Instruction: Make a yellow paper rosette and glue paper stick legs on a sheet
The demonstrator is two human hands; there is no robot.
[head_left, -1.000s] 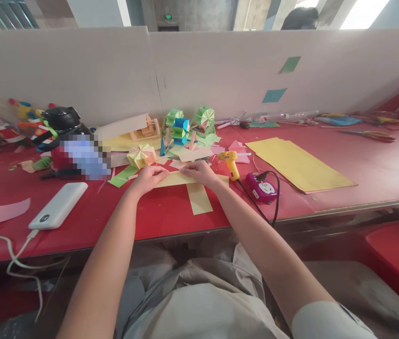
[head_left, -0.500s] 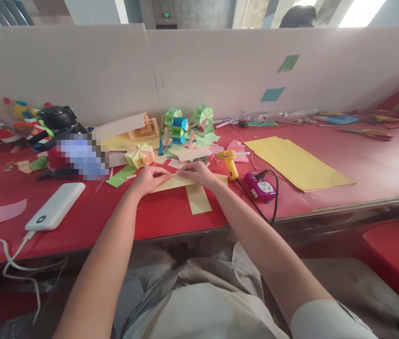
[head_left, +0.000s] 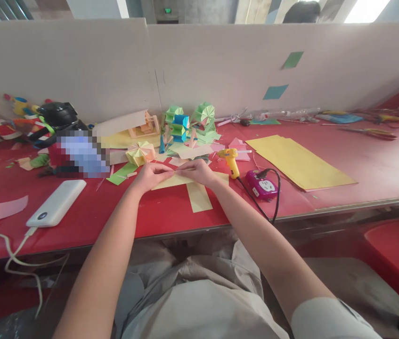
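Note:
My left hand (head_left: 151,176) and my right hand (head_left: 199,172) meet at their fingertips near the middle of the table. Both are closed in a pinch on pale yellow paper, of which only a thin edge shows between the fingers. Just under them lies a pale yellow paper strip (head_left: 171,181), partly covered by the hands. A second paper strip (head_left: 199,197) extends from it toward the front edge. Right of my right hand is a yellow glue gun (head_left: 232,162). Behind the hands stand a cream pleated paper wheel (head_left: 140,153), green paper wheels (head_left: 205,114) and a blue folded paper piece (head_left: 180,128).
A purple power socket (head_left: 262,185) with a black cable sits to the right, before yellow paper sheets (head_left: 300,162). At left are a white power bank (head_left: 56,203), its cable and a blurred-out screen (head_left: 84,153). Pliers (head_left: 374,133) lie far right. A white partition (head_left: 220,70) borders the back.
The fingertips of both hands have drawn closer together and now meet over the paper. The whole view has shifted slightly; the objects on the table keep their places.

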